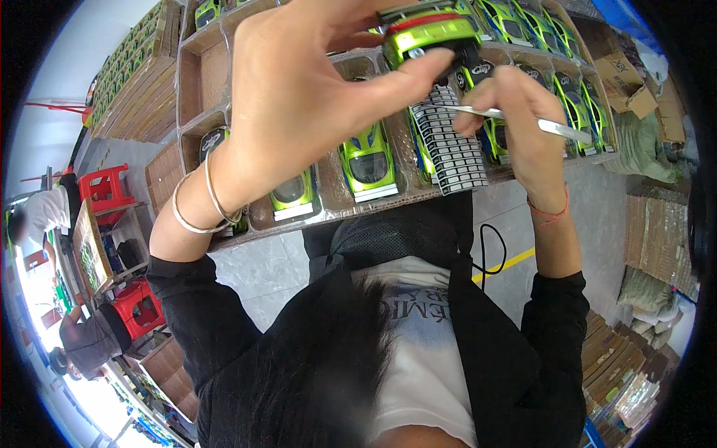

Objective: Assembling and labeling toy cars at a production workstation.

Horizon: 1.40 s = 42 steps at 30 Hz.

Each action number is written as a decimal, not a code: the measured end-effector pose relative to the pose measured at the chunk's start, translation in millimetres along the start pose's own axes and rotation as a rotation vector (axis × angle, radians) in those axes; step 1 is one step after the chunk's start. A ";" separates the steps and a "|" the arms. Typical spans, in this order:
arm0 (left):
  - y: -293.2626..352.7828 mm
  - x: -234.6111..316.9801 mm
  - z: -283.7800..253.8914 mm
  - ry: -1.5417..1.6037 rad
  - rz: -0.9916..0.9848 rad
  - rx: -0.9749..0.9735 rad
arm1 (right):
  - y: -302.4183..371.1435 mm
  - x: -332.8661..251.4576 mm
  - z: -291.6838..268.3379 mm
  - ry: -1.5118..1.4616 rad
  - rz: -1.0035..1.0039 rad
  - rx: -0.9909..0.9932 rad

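Note:
My left hand (299,97) is closed on a bright green toy car (432,31) with a red stripe, its thumb along the near side. In my right hand (529,123) is a slim silver tool that looks like tweezers (565,132), its thin tip pointing left below the car. A strip of black-and-white stickers (454,153) hangs under the car between both hands; which fingers hold it I cannot tell. Beneath my hands lies a cardboard tray (204,78) with compartments, several holding green toy cars like the one at the middle (370,160).
Stacked trays of green cars (138,67) rise at the far left. Red stools (108,187) and two other people (93,336) are on the left. Cardboard stacks (657,231) and an opened box (626,84) stand on the right. A black cable (484,250) hangs beside my lap.

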State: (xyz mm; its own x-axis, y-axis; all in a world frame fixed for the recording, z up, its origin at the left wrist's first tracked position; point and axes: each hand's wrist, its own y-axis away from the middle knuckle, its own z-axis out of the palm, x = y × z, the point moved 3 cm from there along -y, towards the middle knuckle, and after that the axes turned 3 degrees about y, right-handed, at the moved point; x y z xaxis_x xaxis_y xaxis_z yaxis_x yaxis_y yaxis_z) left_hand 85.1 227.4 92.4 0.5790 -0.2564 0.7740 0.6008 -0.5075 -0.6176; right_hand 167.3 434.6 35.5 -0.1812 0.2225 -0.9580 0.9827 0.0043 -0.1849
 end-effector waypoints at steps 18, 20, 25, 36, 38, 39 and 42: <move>11.2 22.7 11.3 -0.487 0.120 -0.154 | -7.1 -55.4 -6.4 -0.115 -0.417 -0.021; 11.0 22.9 11.6 -0.492 0.128 -0.154 | -7.1 -54.8 -6.4 -0.116 -0.417 -0.017; 11.8 22.9 12.2 -0.480 0.106 -0.142 | -7.9 -56.9 -4.6 -0.097 -0.426 -0.009; 13.4 24.3 11.8 -0.503 0.065 -0.136 | -4.7 -56.0 0.0 -0.093 -0.424 0.027; 12.9 24.0 11.9 -0.501 0.056 -0.130 | -5.0 -55.4 -0.6 -0.091 -0.434 0.022; 12.6 24.5 12.3 -0.499 0.066 -0.131 | -4.9 -55.6 -0.7 -0.090 -0.445 0.016; 13.1 23.5 12.3 -0.500 0.097 -0.123 | -5.4 -55.6 0.0 -0.085 -0.440 0.014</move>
State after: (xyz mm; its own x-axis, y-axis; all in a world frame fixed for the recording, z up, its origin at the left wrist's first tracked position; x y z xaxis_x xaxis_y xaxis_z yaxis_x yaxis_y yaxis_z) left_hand 113.4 224.8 100.7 0.8391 0.1015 0.5345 0.4796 -0.6017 -0.6387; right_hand 172.1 422.1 89.7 -0.5850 0.1216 -0.8019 0.8109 0.0674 -0.5813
